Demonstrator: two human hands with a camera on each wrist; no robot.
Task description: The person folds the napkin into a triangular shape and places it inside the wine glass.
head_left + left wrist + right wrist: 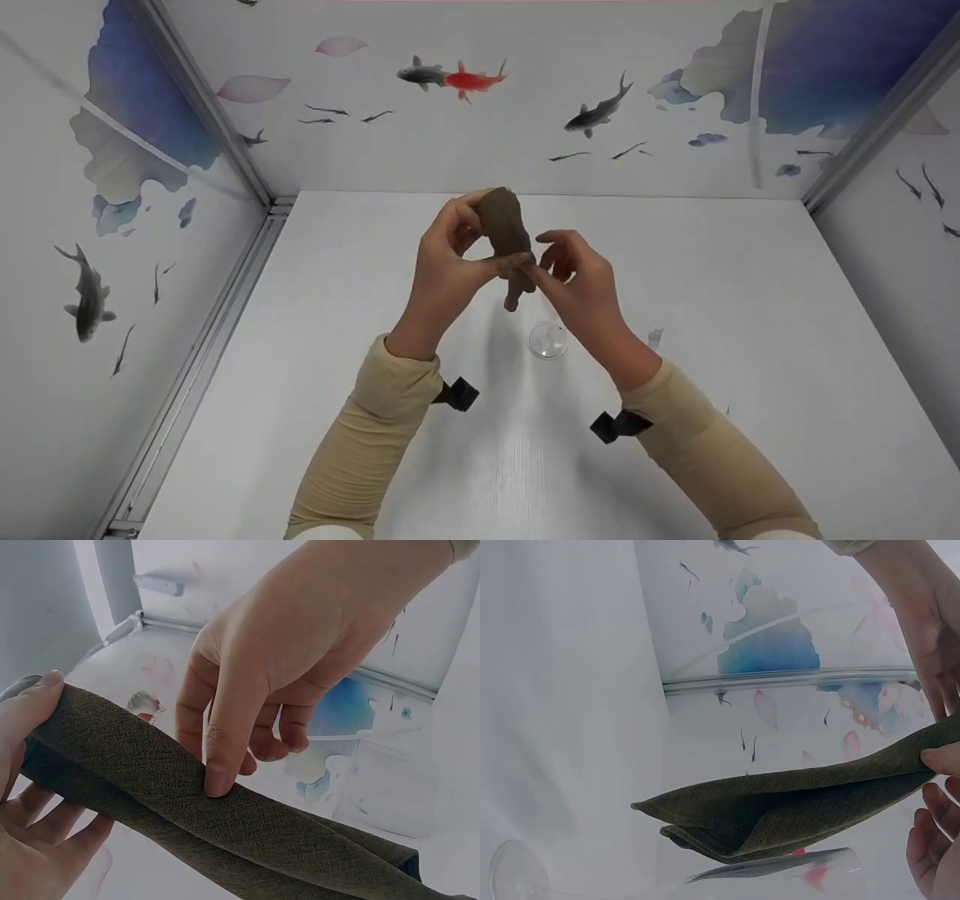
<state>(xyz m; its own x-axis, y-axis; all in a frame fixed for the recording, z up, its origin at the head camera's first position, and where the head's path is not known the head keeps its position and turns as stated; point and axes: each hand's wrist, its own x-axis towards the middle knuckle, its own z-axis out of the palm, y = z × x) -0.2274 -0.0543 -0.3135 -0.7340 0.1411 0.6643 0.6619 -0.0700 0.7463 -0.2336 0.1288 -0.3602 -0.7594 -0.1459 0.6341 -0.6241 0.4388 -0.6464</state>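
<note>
A dark olive-brown cloth napkin (508,225), folded into a long layered strip, is held up between both hands above the white table. My left hand (442,259) grips its upper part, thumb lying across the front and fingers behind. At the near edge my right hand (589,281) pinches the cloth, its thumb pressing close to the left thumb. In the left wrist view the right thumb (219,776) sits on the folded edge of the napkin (150,757). The right wrist view shows the napkin's pointed, open-layered end (720,817) hanging free.
A clear stemmed glass (547,341) stands on the white table (322,360) below the hands; its round foot (517,870) shows in the right wrist view. A small clear object (655,337) lies beyond the right forearm. Printed wall panels (517,157) enclose the table.
</note>
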